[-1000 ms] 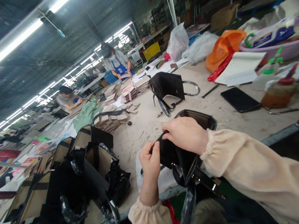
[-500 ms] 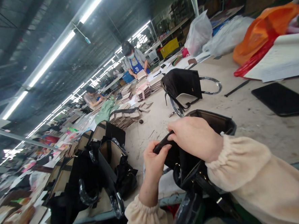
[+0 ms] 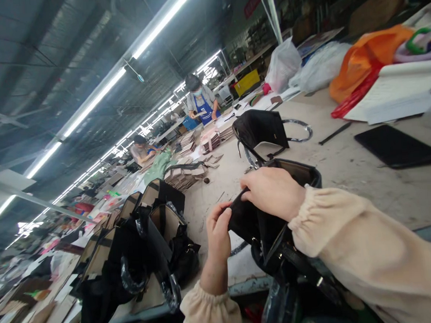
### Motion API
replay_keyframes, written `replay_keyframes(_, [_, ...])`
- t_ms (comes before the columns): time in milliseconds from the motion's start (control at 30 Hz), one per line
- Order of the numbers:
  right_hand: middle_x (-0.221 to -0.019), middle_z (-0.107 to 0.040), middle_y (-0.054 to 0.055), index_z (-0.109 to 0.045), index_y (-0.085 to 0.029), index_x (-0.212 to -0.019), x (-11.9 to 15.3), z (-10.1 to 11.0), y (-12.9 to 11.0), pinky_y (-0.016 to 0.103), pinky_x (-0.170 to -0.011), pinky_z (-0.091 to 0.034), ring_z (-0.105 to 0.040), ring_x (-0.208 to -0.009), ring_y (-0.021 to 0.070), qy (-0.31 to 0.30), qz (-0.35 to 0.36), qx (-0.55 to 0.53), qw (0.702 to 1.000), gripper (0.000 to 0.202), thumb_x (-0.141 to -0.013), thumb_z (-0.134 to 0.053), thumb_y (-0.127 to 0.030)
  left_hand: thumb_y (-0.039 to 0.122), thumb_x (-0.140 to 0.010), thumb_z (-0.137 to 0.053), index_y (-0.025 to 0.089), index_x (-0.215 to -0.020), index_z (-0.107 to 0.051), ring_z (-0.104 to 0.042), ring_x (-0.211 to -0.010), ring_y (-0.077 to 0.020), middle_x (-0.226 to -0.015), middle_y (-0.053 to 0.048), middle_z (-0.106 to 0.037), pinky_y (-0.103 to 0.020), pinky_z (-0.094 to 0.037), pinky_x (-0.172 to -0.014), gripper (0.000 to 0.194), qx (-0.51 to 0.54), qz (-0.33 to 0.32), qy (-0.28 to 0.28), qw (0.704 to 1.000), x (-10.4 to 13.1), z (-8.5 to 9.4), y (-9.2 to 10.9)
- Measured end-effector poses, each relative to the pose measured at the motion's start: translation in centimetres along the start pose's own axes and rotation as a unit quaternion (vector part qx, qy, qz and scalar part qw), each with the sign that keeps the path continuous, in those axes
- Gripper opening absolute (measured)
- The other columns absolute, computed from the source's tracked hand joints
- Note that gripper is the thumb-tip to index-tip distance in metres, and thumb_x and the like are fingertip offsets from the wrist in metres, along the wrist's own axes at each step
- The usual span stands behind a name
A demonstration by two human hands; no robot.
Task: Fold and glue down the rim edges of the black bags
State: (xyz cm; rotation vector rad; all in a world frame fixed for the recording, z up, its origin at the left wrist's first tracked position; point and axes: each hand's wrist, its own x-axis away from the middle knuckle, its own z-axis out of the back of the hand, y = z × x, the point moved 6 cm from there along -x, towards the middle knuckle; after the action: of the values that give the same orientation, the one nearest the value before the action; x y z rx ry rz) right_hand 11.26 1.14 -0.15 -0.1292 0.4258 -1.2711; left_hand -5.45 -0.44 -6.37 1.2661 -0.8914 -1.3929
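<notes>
A black handbag (image 3: 241,223) with a tan lining rests at the table's front edge, its top gaping. My left hand (image 3: 218,229) pinches the bag's left rim between thumb and fingers. Closed over the same rim, a little further right, is my right hand (image 3: 273,189); its fingertips are partly hidden inside the bag. Straps with metal fittings hang down the front over the edge. Just behind stands another black handbag (image 3: 261,132), tilted, with a plastic-wrapped handle (image 3: 301,129).
Several black bags (image 3: 133,254) crowd the left. Beyond them lie stacked pieces (image 3: 183,175) and a green cloth (image 3: 160,167). At right are a dark flat tablet-like object (image 3: 397,145), papers (image 3: 397,92) and an orange bag (image 3: 370,59). A co-worker (image 3: 202,101) stands at the back.
The view has shifted slightly. My left thumb and fingers have moved toward the rim's outer left end; my right hand keeps its grip. The co-worker's hands have moved apart.
</notes>
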Motion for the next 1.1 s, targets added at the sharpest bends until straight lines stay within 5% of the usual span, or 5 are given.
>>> replay_keyframes(200, [-0.079,-0.07,0.008,-0.07,-0.021,-0.082,0.0,0.1,-0.4,0.03,-0.063,-0.044,-0.065,-0.079,0.0244,0.017,0.011,-0.003,1.0,0.018,-0.078,-0.055,-0.032,0.029,-0.074,-0.06,0.016,-0.073,-0.06,-0.04,-0.051,-0.0072,-0.056,0.006,-0.048,-0.019,-0.031,-0.05,0.013,0.004,0.051,0.01,0.999,-0.4,-0.7,-0.2])
replay_keyframes(333, [-0.077,-0.069,0.009,-0.069,-0.019,-0.078,0.1,0.2,-0.4,0.029,-0.06,-0.042,-0.065,-0.076,0.0237,0.021,0.011,-0.005,1.0,0.017,-0.078,-0.055,-0.029,0.03,-0.076,-0.056,0.016,-0.068,-0.057,-0.037,-0.051,-0.0076,-0.054,0.006,-0.042,-0.019,-0.028,-0.048,0.017,-0.086,0.029,0.024,0.996,-0.5,-0.6,0.3])
replay_keyframes(567, [-0.073,-0.069,0.007,-0.067,-0.02,-0.073,0.4,0.3,-0.3,0.03,-0.059,-0.041,-0.064,-0.074,0.0237,0.032,0.027,-0.006,0.999,0.016,-0.078,-0.055,-0.028,0.03,-0.081,-0.052,0.015,-0.072,-0.061,-0.041,-0.053,-0.0091,-0.054,0.005,-0.045,-0.02,-0.031,-0.052,0.02,-0.248,-0.037,-0.034,0.968,-0.2,-0.5,2.3])
replay_keyframes(767, [-0.073,-0.069,0.006,-0.067,-0.021,-0.073,0.5,0.7,-0.3,0.03,-0.058,-0.041,-0.065,-0.072,0.0234,0.034,0.026,0.002,0.999,0.014,-0.078,-0.055,-0.026,0.03,-0.077,-0.062,0.018,-0.097,-0.064,-0.056,-0.065,-0.0122,-0.073,0.001,-0.066,-0.022,-0.04,-0.06,0.024,-0.279,-0.069,-0.108,0.952,-1.0,-1.6,3.0])
replay_keyframes(1100, [-0.075,-0.069,0.006,-0.068,-0.023,-0.079,0.9,0.5,0.5,0.029,-0.06,-0.04,-0.065,-0.076,0.0225,0.02,0.032,0.002,0.999,0.015,-0.078,-0.055,-0.029,0.034,-0.08,-0.057,0.016,-0.072,-0.068,-0.044,-0.053,-0.0093,-0.053,0.004,-0.049,-0.02,-0.032,-0.05,0.022,-0.295,-0.055,-0.081,0.951,-1.2,-2.2,2.7])
